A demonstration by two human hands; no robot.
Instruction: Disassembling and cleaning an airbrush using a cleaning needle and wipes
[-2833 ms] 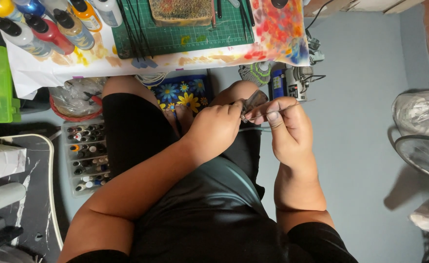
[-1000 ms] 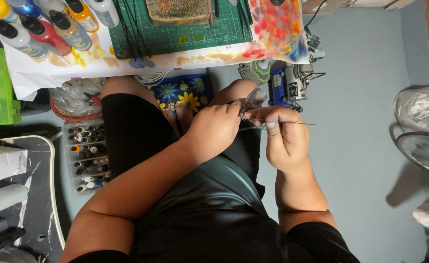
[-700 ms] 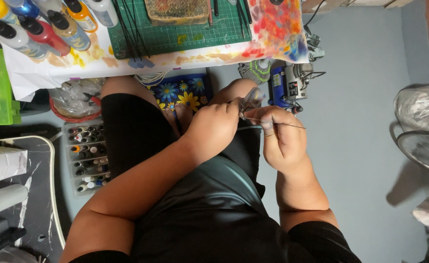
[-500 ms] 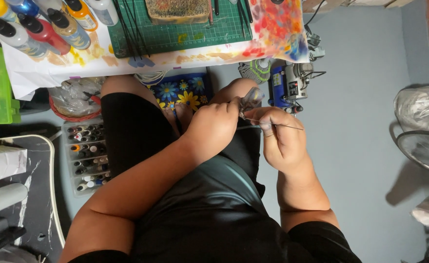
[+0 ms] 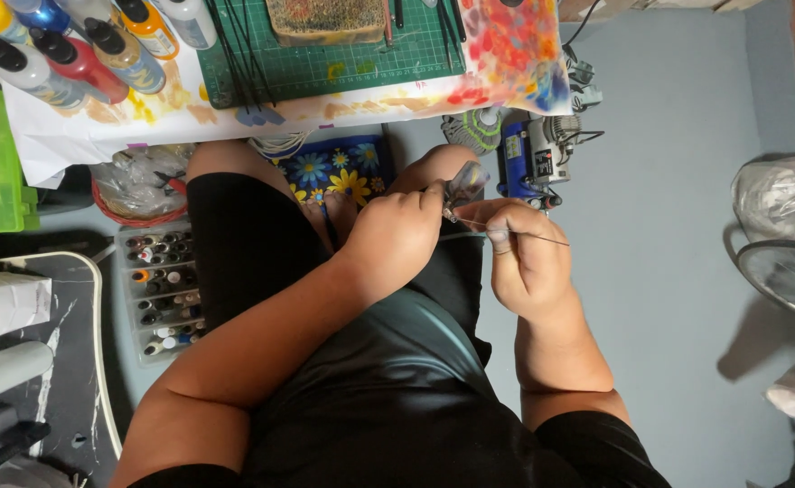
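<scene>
**Two hands meet over the lap on a thin needle**

The person sits with knees bent, both hands raised over the lap. The left hand (image 5: 396, 233) is curled shut, its grip pinching a small metal tool (image 5: 462, 183) whose grey body sticks up past the knuckles. The right hand (image 5: 522, 260) is pressed together too, thumb and forefinger pinching a thin needle (image 5: 524, 233) that runs level from the tip of the tool out past the right knuckles. The two hands are touching or nearly so at the point where tool and needle meet; which, I cannot tell.

Beyond the knees, a surface carries a green cutting mat (image 5: 325, 63) on paint-stained paper (image 5: 506, 54), with a row of paint bottles (image 5: 81, 45) at its left end. On the floor below it lie a blue flowered cloth (image 5: 330, 167), a small blue compressor (image 5: 528, 158) and, to the left of the legs, a tray of small bottles (image 5: 163, 289).
</scene>
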